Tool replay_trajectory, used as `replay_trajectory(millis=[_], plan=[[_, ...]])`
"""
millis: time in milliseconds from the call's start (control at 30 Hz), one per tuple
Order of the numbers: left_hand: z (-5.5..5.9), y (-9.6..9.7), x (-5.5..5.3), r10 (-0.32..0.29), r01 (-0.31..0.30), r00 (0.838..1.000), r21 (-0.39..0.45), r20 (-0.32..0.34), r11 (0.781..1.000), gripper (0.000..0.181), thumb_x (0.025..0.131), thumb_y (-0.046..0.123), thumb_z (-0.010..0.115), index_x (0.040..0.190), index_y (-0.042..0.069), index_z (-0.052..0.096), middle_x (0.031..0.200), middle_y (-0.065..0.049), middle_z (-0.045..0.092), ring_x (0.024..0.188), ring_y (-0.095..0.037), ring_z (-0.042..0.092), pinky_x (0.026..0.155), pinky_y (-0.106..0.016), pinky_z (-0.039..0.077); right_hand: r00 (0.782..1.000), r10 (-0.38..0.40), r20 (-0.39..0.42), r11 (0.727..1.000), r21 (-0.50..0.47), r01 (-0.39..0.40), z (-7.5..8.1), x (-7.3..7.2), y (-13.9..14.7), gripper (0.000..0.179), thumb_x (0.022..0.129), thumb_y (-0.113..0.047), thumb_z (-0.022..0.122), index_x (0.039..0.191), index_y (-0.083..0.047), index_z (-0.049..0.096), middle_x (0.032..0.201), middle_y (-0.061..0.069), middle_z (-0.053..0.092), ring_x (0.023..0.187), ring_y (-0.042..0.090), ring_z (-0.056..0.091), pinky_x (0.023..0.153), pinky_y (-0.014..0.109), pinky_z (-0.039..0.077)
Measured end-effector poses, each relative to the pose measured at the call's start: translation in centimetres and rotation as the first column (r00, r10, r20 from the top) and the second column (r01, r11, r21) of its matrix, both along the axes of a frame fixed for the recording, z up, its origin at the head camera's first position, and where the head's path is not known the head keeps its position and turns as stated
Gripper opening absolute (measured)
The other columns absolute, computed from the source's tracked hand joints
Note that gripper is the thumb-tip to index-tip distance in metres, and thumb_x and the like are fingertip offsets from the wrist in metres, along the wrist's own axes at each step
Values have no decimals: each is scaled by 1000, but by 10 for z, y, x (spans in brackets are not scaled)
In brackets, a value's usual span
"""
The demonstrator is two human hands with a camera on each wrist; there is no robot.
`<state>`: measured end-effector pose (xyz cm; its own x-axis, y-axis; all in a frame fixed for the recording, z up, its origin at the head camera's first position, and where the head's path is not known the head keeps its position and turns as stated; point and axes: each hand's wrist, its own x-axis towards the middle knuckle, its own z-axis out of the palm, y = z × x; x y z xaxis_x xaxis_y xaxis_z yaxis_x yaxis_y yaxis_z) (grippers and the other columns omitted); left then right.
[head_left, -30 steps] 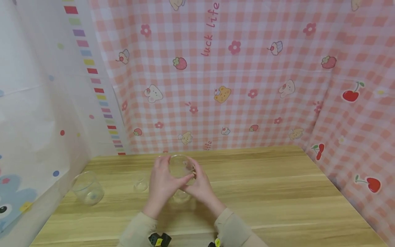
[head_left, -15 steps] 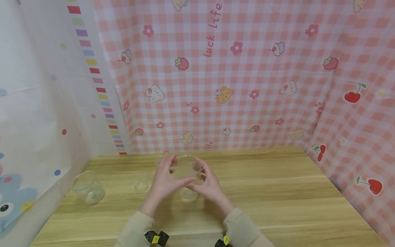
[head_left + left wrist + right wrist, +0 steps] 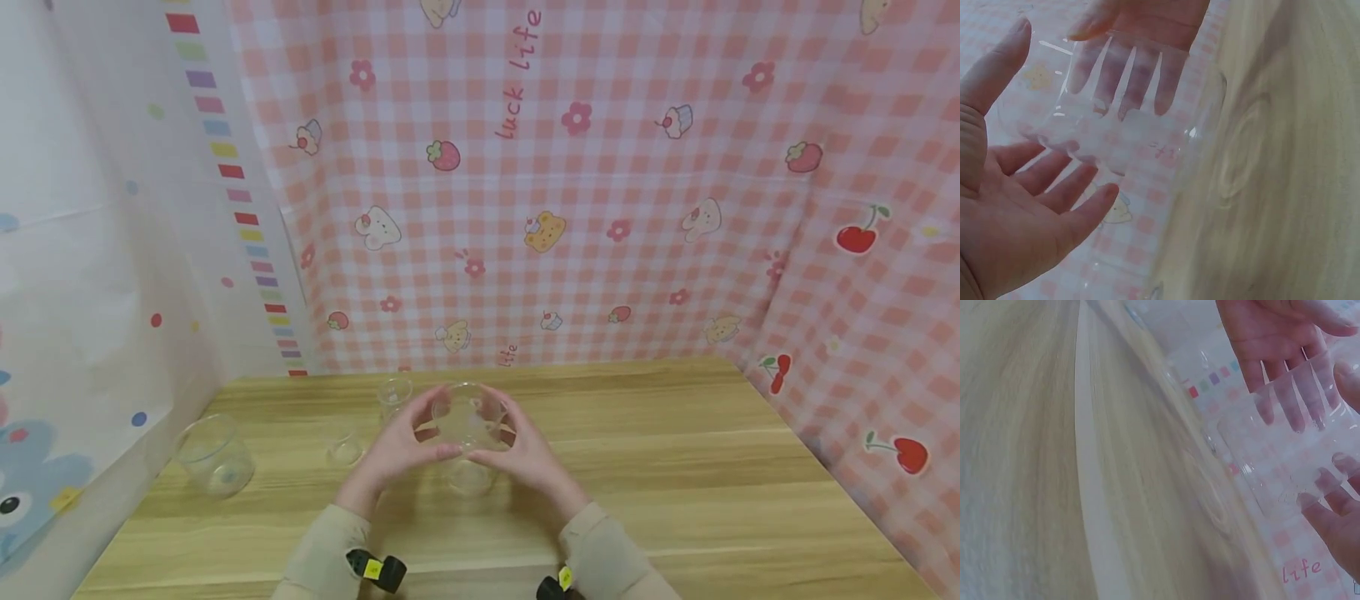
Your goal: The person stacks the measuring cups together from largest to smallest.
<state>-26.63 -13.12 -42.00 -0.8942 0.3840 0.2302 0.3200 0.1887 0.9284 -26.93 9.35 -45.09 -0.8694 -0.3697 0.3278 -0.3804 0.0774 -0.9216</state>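
Observation:
A clear cup (image 3: 468, 429), wide-rimmed and upright, is held between both hands near the table's middle. My left hand (image 3: 405, 446) grips its left side, thumb in front and fingers curving behind; my right hand (image 3: 528, 446) mirrors this on the right. Through the transparent wall of the cup (image 3: 1129, 140) in the left wrist view, the right hand's fingers (image 3: 1138, 75) show. In the right wrist view, the left hand (image 3: 1272, 344) lies across the cup (image 3: 1266, 450). Its base is close to the wooden table (image 3: 675, 467); whether it touches I cannot tell.
A large clear cup (image 3: 216, 458) stands at the table's left. Between it and my left hand is a small clear round vessel (image 3: 345, 448), with another small clear cup (image 3: 395, 393) farther back. Patterned cloths (image 3: 480, 192) hang behind and along the sides.
Both hands have shifted slightly right and toward the person with the cup. The hands have spread a little apart, and the small cup at the back shows more fully.

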Motion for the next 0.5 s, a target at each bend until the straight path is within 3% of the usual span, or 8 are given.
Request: replay_trajectory(millis=[500], plan=[[-15, 16, -6, 18, -17, 1000, 48, -7, 999, 75, 79, 3, 82, 143, -5, 45, 141, -26, 50, 128, -44, 49, 102, -51, 45, 998, 55, 21, 998, -10, -55, -12, -8, 17, 89, 80, 0, 80, 153, -10, 30, 151, 20, 39, 136, 38, 41, 110, 49, 36]])
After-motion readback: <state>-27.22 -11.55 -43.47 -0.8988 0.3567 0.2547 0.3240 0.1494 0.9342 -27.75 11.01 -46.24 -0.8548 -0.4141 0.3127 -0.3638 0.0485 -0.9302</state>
